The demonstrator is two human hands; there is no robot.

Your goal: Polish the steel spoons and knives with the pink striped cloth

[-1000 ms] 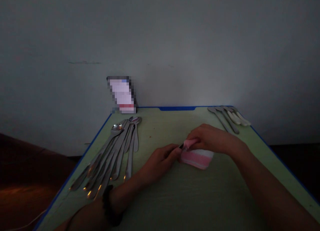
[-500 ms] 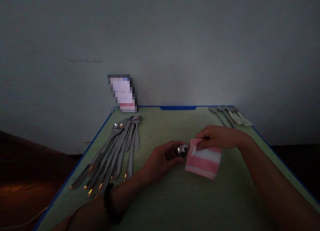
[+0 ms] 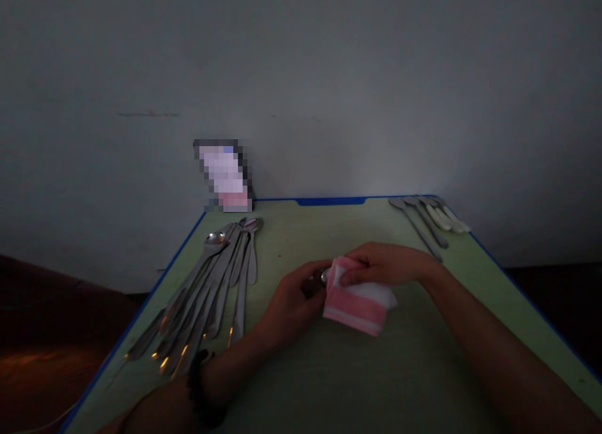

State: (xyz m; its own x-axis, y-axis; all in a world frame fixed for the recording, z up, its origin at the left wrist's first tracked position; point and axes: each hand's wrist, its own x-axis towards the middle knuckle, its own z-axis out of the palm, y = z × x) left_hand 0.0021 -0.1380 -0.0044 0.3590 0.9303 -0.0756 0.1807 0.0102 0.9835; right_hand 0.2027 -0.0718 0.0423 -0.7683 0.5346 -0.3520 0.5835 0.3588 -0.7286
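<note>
Above the middle of the table, my left hand is closed round a shiny metal spoon; only a sliver of its bowl shows, and the handle is hidden. My right hand pinches a pink and white striped cloth. The cloth covers most of the spoon's bowl, close against my left fingertips. To the left of my left hand lies a pile of metal spoons, spread lengthwise along the table.
Several spoons, some with white handles, lie at the table's back right corner. A lit phone, blurred out, leans on the wall at the back left. The green table has a blue edge and stands against a grey wall.
My right hand has brought the cloth leftward over the spoon's bowl, which showed openly before. My left hand still holds the spoon. The view has shifted slightly.
</note>
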